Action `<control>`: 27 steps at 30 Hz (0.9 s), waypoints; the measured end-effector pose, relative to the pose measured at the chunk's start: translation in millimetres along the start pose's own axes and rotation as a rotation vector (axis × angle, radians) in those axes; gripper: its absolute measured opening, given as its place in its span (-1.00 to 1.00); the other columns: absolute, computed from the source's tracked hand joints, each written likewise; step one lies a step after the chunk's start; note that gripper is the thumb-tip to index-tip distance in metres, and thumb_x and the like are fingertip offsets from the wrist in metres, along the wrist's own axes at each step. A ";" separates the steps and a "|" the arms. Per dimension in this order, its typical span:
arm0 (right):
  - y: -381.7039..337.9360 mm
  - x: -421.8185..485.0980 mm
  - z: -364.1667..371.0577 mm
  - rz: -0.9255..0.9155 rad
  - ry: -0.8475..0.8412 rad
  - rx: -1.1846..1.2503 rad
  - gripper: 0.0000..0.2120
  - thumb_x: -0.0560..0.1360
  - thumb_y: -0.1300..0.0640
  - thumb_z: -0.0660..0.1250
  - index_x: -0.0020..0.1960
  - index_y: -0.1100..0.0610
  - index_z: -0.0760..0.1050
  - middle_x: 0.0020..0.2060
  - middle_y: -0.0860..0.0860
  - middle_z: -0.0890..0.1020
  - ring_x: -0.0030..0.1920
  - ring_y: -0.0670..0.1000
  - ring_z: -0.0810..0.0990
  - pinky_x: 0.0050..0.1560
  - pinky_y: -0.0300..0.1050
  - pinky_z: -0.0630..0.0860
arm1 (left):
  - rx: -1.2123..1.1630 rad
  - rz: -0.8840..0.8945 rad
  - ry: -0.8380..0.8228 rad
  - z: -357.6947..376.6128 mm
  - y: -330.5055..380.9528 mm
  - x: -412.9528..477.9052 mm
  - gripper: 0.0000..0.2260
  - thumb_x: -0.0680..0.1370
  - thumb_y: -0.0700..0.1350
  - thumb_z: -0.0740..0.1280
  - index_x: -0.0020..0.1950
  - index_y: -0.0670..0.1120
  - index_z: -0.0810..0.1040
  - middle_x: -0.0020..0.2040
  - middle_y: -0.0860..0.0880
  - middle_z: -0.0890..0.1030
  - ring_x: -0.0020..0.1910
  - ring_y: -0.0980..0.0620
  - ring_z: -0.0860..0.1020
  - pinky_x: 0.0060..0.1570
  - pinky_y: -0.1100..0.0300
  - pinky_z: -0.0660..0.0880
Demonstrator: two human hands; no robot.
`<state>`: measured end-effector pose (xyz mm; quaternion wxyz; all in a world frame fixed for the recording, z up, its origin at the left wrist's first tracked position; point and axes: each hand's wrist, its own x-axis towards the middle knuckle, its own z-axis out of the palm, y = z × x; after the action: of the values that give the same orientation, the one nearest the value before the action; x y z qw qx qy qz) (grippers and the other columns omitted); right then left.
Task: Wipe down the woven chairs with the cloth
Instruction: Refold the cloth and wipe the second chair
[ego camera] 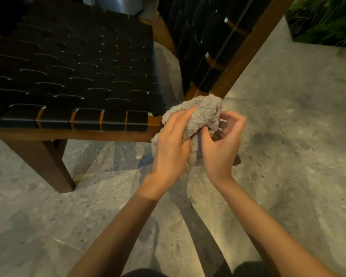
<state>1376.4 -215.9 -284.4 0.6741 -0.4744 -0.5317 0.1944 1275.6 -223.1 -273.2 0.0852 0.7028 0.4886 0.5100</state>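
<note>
A bunched grey terry cloth point(203, 114) is held between both hands just off the front right corner of a chair. My left hand point(171, 144) wraps its fingers around the cloth from the left. My right hand point(221, 144) pinches the cloth's lower fold from the right with curled fingers. The woven chair point(74, 62) has a seat of black woven straps on a brown wooden frame and fills the upper left. A second woven chair point(210, 47) with black straps and a wooden frame stands behind the cloth, seen from its side.
The floor point(288, 136) is grey speckled stone. The near chair's wooden front leg point(46, 164) stands at the left. A dark planter with green grass point(326, 21) sits at the top right. A pale object point(118, 4) shows behind the chairs.
</note>
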 end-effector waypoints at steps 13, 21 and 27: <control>-51.8 68.1 -12.9 -0.205 0.240 -0.039 -0.78 0.49 0.29 0.30 0.09 0.08 0.42 0.01 -0.04 0.43 0.00 0.13 0.53 -0.08 0.14 0.52 | 0.013 0.289 0.019 -15.9 56.0 83.3 -0.64 0.45 -0.33 0.44 0.23 -0.27 0.52 0.07 -0.16 0.54 0.07 0.11 0.49 0.07 0.37 0.44; -114.6 128.8 -27.7 -0.175 0.401 0.002 -0.80 0.51 0.26 0.33 0.01 -0.02 0.46 -0.03 -0.02 0.51 -0.03 0.05 0.57 -0.11 0.14 0.54 | -0.047 0.351 0.085 -12.8 122.3 144.2 -0.66 0.48 -0.27 0.40 0.25 -0.24 0.50 0.08 -0.12 0.50 0.01 0.08 0.48 -0.05 0.26 0.48; -157.5 177.4 -40.0 -0.144 0.516 0.072 -0.78 0.49 0.24 0.37 -0.03 -0.08 0.51 -0.05 -0.04 0.56 -0.10 -0.08 0.58 -0.11 -0.04 0.56 | -0.071 0.422 0.135 -14.1 169.6 190.8 -0.68 0.48 -0.24 0.38 0.23 -0.19 0.52 0.04 -0.05 0.47 -0.04 0.09 0.45 -0.12 0.30 0.40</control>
<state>1437.9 -172.0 -56.1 0.8157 -0.4452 -0.3675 0.0375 1366.5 -167.0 -40.9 -0.0315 0.7503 0.3172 0.5792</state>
